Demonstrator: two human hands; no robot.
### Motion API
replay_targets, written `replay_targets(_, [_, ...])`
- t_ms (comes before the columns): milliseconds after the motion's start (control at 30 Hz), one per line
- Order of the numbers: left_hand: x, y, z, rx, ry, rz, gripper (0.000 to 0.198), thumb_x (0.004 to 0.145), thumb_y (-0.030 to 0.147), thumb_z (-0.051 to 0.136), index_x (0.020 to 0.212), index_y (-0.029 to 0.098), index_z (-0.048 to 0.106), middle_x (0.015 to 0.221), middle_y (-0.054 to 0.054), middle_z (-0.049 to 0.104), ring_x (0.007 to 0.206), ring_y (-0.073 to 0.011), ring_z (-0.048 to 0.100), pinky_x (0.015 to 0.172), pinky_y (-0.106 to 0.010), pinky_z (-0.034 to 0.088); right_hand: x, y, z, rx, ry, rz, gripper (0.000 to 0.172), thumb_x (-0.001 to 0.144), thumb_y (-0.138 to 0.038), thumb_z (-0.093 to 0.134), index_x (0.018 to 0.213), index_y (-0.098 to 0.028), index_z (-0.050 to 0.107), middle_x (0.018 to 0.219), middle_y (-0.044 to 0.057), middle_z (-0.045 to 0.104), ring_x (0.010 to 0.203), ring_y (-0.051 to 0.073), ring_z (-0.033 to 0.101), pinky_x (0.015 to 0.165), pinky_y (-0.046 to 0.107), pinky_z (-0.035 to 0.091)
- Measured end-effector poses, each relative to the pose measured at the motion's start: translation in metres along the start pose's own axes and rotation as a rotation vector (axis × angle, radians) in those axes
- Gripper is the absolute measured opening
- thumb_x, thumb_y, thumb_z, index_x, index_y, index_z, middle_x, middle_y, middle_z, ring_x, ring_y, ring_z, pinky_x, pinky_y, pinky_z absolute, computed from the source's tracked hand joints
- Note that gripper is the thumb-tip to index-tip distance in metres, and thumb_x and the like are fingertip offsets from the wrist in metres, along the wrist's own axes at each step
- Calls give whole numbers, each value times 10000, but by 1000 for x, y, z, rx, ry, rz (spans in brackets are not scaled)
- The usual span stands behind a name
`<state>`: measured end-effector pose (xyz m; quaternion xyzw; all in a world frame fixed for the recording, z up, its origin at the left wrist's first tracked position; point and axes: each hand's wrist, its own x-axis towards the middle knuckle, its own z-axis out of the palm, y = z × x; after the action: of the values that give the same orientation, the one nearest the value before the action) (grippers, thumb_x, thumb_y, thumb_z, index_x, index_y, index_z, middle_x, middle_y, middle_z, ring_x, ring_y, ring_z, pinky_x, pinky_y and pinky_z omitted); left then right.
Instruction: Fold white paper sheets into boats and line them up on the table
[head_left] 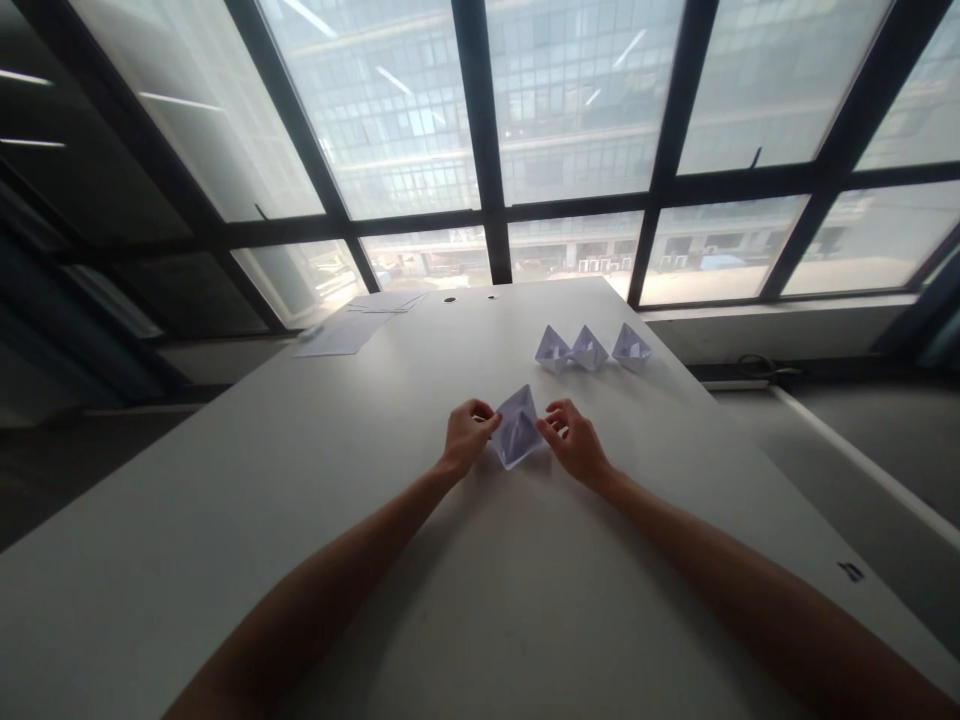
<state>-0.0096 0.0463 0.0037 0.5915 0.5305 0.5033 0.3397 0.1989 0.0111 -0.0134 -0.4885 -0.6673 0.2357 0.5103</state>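
A folded white paper boat is held tilted just over the white table, its pointed middle facing me. My left hand pinches its left corner between thumb and fingers. At the opposite corner, my right hand has its fingers curled and its thumb against the paper's edge. Beyond my right hand stand three more paper boats: a left one, a middle one touching or nearly touching it, and a right one slightly apart.
White paper sheets lie at the table's far left. The white table reaches toward large dark-framed windows. Two small round holes are near its far edge. A small dark mark shows at the right edge.
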Motion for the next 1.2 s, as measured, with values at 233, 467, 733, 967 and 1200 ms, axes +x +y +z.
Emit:
replay_targets(233, [-19, 0, 21, -41, -226, 45, 422, 747, 184, 655, 1167, 140, 670, 878, -31, 650, 657, -122, 598, 597, -226, 480, 1, 9, -1, 24, 5, -31, 115, 850, -235, 570, 962, -219, 549, 691, -30, 627, 616, 152, 600, 588, 260, 432])
replay_targets(467, [-18, -3, 23, 46, -319, 154, 436, 805, 144, 547, 1211, 146, 707, 887, -30, 701, 733, -138, 583, 689, -232, 463, 4, 13, -2, -154, 19, -134, 153, 802, -147, 587, 892, -215, 690, 901, 44, 623, 817, 195, 585, 680, 308, 474])
replay_targets(733, [-30, 6, 25, 120, -373, 249, 568, 793, 149, 546, 1359, 129, 598, 633, 59, 514, 569, -85, 411, 569, -199, 352, 1, -3, -5, -158, 46, -217, 89, 827, -308, 726, 825, -223, 751, 771, 37, 599, 803, 213, 564, 760, 355, 460])
replay_targets(967, [-32, 6, 25, 103, -427, 284, 580, 779, 152, 537, 1355, 134, 603, 655, 55, 511, 572, -82, 415, 579, -197, 378, 3, -5, -7, -60, 16, -108, 192, 847, -297, 634, 702, -198, 712, 664, 6, 571, 657, 163, 490, 637, 301, 384])
replay_targets(1200, [-31, 5, 25, -3, -477, 227, 580, 736, 119, 515, 1296, 159, 662, 771, 13, 650, 659, -123, 529, 650, -216, 440, 9, 0, -8, 428, 36, 205, 210, 791, -355, 552, 640, -213, 521, 571, -38, 463, 552, 131, 438, 534, 258, 366])
